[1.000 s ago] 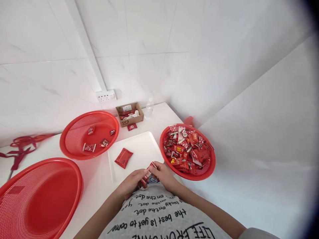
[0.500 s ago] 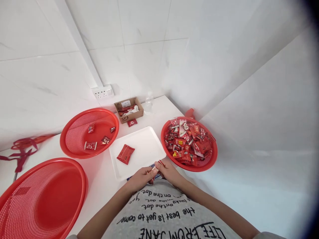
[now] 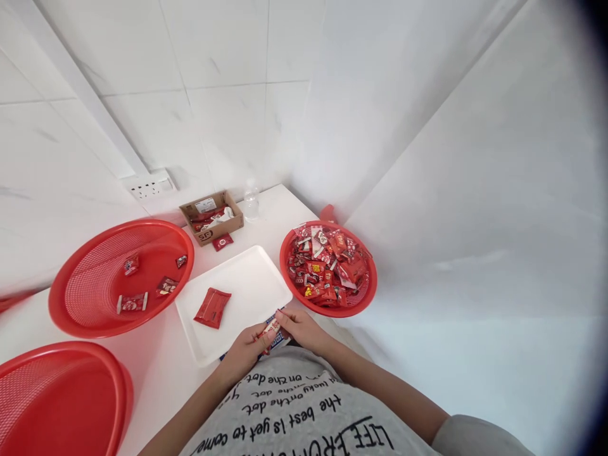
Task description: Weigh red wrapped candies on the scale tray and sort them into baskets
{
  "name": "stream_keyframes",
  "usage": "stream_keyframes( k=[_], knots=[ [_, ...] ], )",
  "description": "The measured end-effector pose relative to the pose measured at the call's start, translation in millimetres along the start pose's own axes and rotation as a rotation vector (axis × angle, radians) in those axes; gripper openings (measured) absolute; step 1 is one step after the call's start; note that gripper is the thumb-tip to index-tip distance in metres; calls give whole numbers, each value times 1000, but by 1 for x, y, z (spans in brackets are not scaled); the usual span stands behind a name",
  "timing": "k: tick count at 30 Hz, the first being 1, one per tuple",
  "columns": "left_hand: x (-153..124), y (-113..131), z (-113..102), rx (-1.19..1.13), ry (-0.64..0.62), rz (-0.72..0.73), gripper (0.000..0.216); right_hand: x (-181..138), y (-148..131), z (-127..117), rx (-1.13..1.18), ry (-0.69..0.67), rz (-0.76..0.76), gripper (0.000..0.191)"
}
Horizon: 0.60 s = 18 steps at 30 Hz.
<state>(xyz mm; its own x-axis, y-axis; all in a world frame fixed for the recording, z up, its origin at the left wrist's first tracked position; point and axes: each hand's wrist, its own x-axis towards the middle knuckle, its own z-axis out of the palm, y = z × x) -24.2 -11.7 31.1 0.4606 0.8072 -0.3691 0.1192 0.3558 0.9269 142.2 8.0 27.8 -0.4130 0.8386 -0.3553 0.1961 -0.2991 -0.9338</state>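
Close in front of my body, my left hand [image 3: 247, 347] grips a small red-and-white wrapped snack packet [image 3: 272, 329]. The fingers of my right hand [image 3: 303, 329] are closed on its upper right end. Both hands are above the near edge of a white tray [image 3: 256, 269]. On that tray lies a larger red packet [image 3: 213, 308], apart from the hands. Right of the tray stands a red mesh basket [image 3: 354, 308] heaped with small wrapped packets [image 3: 327, 266], mostly red.
At the left are a red basket [image 3: 90, 278] holding several small packets and another red basket [image 3: 102, 380], cut off by the frame. Behind the tray are a cardboard box [image 3: 230, 226], a red packet [image 3: 222, 242] and a clear bottle [image 3: 251, 201]. A wall socket [image 3: 149, 187] sits above.
The view has turned right, so everything sits further left in the picture. More of the packet's printed face shows between my hands. The red packet on the tray has stayed in place.
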Motion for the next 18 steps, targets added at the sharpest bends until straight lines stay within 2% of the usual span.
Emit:
stream_keyframes(
  k=[5, 7, 10, 14, 18],
  knots=[
    [-2, -3, -11, -113, 238, -70, 45, 13, 2, -27, -91, 178, 22, 44],
    [0, -6, -17, -167, 329, -140, 45, 19, 4, -43, -252, 230, 5, 34],
    [4, -11, -27, -270, 399, -201, 44, 27, 7, -68, -553, 285, -24, 20],
    [10, -15, -37, -412, 443, -213, 42, 44, 12, -94, -805, 311, -12, 20],
    [13, -14, -42, -324, 478, -222, 40, 72, 19, -106, -955, 222, 26, 29]
  ],
)
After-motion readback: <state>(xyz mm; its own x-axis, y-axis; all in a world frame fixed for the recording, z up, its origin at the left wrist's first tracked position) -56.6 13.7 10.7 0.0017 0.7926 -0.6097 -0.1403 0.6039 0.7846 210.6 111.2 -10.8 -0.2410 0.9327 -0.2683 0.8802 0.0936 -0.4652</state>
